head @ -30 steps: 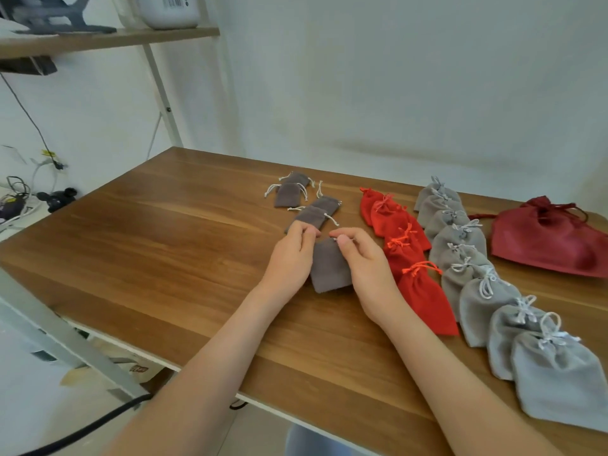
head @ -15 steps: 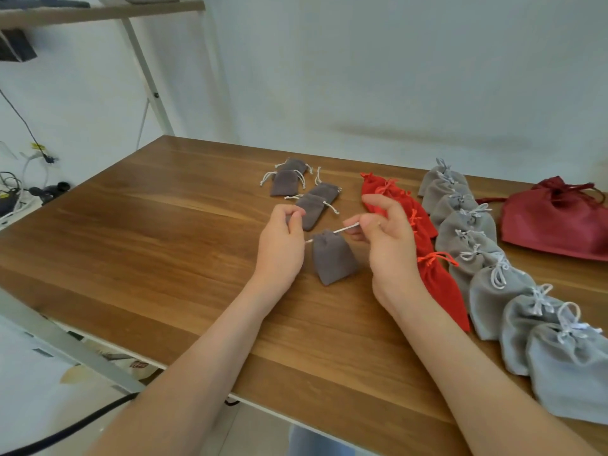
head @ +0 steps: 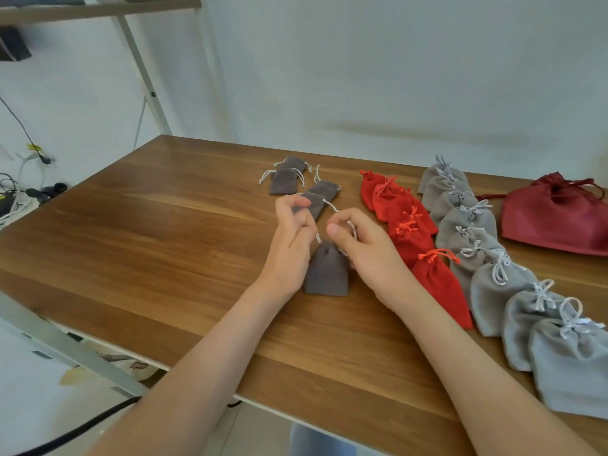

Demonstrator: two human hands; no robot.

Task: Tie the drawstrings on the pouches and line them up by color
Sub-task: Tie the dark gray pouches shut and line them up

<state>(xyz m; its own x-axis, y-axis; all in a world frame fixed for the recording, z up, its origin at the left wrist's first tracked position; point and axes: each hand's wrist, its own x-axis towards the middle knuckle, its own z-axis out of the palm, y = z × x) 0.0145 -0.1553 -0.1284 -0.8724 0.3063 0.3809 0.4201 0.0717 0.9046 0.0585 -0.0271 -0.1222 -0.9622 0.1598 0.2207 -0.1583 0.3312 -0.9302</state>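
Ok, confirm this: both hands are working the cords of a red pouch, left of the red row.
Wrong colour: the head view shows the pouch is dark grey, not red. The left hand and right hand do work its cords, left of the red row.

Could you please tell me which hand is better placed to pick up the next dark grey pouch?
Probably the left hand: it is right beside the nearest loose dark grey fabric pouch, while the right hand lies nearer the row of red fabric pouches. Both hands pinch the pale drawstrings.
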